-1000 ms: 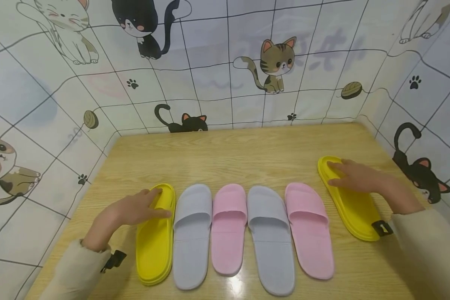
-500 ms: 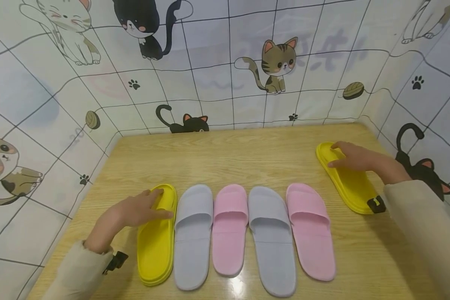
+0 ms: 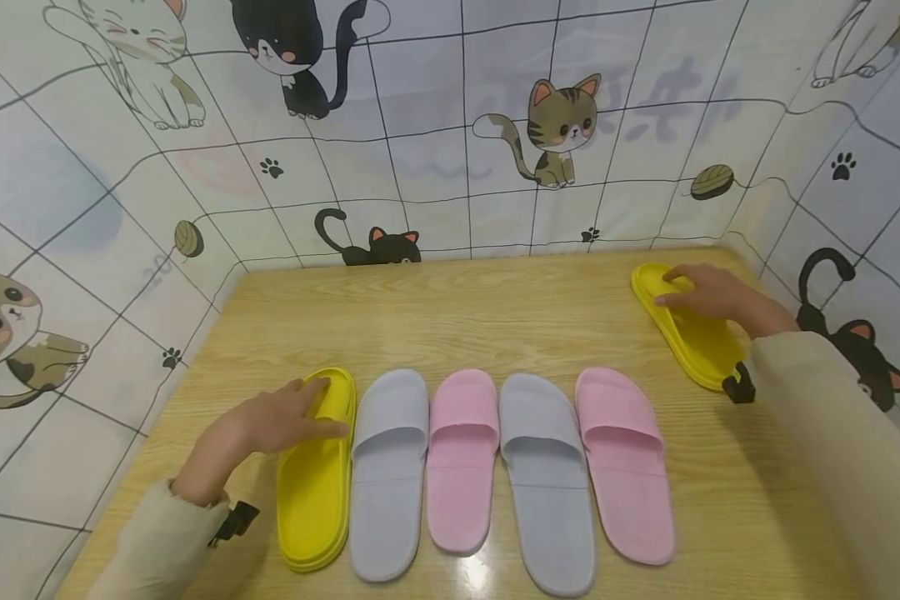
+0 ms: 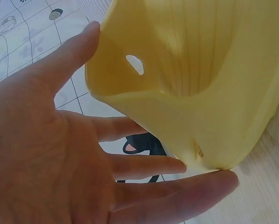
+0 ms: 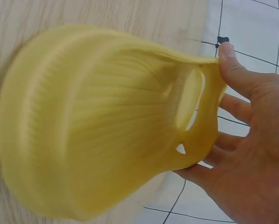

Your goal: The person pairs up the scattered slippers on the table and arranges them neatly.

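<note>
At the left end of a row of slippers, my left hand (image 3: 273, 417) lies over the strap of a yellow slipper (image 3: 313, 508). In the left wrist view, thumb and fingers span that slipper's strap (image 4: 177, 109) edge, touching it on either side. Far right and toward the back, my right hand (image 3: 712, 293) grips a second yellow slipper (image 3: 699, 346) by its strap. The right wrist view has the thumb on one edge of this slipper (image 5: 116, 116) and the fingers on the other. Its toe points to the back wall; part of it is hidden by the hand.
Between the yellow slippers stand a grey slipper (image 3: 386, 500), a pink slipper (image 3: 459, 492), another grey slipper (image 3: 551, 508) and another pink slipper (image 3: 630, 492). They share a wooden table (image 3: 450, 317). Walls covered in cat-print sheet (image 3: 435, 183) enclose the back and sides.
My right hand has carried the right yellow slipper away toward the back of the table. The left hand and the slippers in the row have stayed in place.
</note>
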Demonstrator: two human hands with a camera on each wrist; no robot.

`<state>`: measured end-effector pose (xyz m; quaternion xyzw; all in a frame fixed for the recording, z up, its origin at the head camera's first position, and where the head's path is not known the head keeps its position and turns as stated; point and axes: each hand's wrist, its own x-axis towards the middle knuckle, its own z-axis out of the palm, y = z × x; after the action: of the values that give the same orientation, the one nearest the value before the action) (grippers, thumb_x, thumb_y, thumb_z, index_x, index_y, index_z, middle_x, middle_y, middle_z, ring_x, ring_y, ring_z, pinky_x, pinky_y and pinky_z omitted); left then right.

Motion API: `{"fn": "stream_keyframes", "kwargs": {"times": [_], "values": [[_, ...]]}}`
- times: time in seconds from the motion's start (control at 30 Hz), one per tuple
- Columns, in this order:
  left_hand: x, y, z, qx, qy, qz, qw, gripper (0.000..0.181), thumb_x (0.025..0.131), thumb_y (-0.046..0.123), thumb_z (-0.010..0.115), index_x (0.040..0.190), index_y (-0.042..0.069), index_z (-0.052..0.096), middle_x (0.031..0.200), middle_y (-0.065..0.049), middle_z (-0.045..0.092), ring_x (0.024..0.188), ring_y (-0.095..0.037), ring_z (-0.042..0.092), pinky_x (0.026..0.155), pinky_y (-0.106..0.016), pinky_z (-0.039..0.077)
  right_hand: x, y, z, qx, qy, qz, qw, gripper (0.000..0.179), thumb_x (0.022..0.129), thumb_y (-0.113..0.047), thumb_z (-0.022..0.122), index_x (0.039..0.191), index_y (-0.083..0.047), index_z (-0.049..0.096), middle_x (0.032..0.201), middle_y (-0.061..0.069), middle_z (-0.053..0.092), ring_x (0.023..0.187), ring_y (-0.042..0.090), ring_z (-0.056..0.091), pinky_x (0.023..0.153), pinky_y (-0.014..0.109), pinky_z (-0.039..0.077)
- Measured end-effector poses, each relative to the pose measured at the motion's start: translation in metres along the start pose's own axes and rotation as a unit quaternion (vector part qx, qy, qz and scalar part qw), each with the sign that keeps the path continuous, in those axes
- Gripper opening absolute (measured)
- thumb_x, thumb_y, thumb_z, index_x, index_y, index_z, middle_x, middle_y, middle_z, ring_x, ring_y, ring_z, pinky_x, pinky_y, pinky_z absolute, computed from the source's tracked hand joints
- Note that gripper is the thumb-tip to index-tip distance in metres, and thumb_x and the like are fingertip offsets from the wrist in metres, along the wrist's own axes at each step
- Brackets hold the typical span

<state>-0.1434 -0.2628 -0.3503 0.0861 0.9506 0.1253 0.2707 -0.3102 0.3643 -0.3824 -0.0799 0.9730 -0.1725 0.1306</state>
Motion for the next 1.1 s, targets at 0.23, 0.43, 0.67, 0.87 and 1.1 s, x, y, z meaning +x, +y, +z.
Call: {"fn": "stream_keyframes", "kwargs": {"times": [0.23, 0.43, 0.67, 0.87, 1.1], "values": [[0.001, 0.005, 0.001, 0.000, 0.001, -0.001, 1.0000, 0.105, 0.093, 0.072, 0.057, 0.162, -0.001, 0.024, 0.163, -0.042, 0.017, 0.143, -0.064, 0.033, 0.111, -0.077, 0.032, 0.005, 0.005, 0.005, -0.003, 0.029, 0.027, 0.9992, 0.079, 0.104, -0.054, 0.051, 0.151, 0.009, 0.040, 0.153, 0.043, 0.031, 0.139, 0.061, 0.028, 0.114, 0.076, 0.024], [0.001, 0.009, 0.006, -0.016, 0.009, -0.012, 0.9998, 0.107, 0.094, 0.071, 0.056, 0.164, 0.000, 0.017, 0.164, -0.042, 0.013, 0.141, -0.067, 0.032, 0.111, -0.078, 0.032, 0.004, 0.002, 0.013, -0.019, 0.099, 0.061, 0.9931, 0.070, 0.104, -0.058, 0.046, 0.146, -0.001, 0.049, 0.145, 0.040, 0.039, 0.135, 0.057, 0.030, 0.099, 0.077, 0.037], [-0.005, 0.009, 0.021, -0.019, 0.058, -0.014, 0.9980, 0.093, 0.095, 0.067, 0.060, 0.151, -0.002, 0.030, 0.148, -0.038, 0.044, 0.102, -0.045, 0.065, 0.089, -0.058, 0.055, -0.002, -0.008, 0.007, -0.037, 0.063, 0.029, 0.9969, 0.072, 0.100, -0.046, 0.062, 0.148, 0.005, 0.045, 0.144, 0.041, 0.042, 0.132, 0.058, 0.036, 0.105, 0.077, 0.034], [-0.011, 0.014, 0.031, 0.006, 0.069, -0.023, 0.9973, 0.094, 0.093, 0.065, 0.065, 0.152, 0.000, 0.032, 0.154, -0.046, 0.030, 0.080, -0.035, 0.065, 0.073, -0.050, 0.057, -0.005, -0.001, 0.005, -0.052, -0.012, 0.003, 0.9986, 0.093, 0.089, -0.035, 0.076, 0.158, 0.005, 0.027, 0.155, 0.047, 0.021, 0.139, 0.066, 0.024, 0.112, 0.082, 0.022], [-0.019, 0.023, 0.036, 0.008, 0.049, -0.042, 0.9979, 0.108, 0.096, 0.058, 0.064, 0.162, -0.005, 0.006, 0.159, -0.050, 0.002, 0.092, -0.049, 0.067, 0.077, -0.055, 0.058, -0.005, 0.000, 0.005, -0.034, -0.024, 0.016, 0.9990, 0.094, 0.092, -0.031, 0.072, 0.163, -0.003, 0.017, 0.159, 0.048, 0.005, 0.142, 0.070, 0.014, 0.109, 0.087, 0.015]]}}
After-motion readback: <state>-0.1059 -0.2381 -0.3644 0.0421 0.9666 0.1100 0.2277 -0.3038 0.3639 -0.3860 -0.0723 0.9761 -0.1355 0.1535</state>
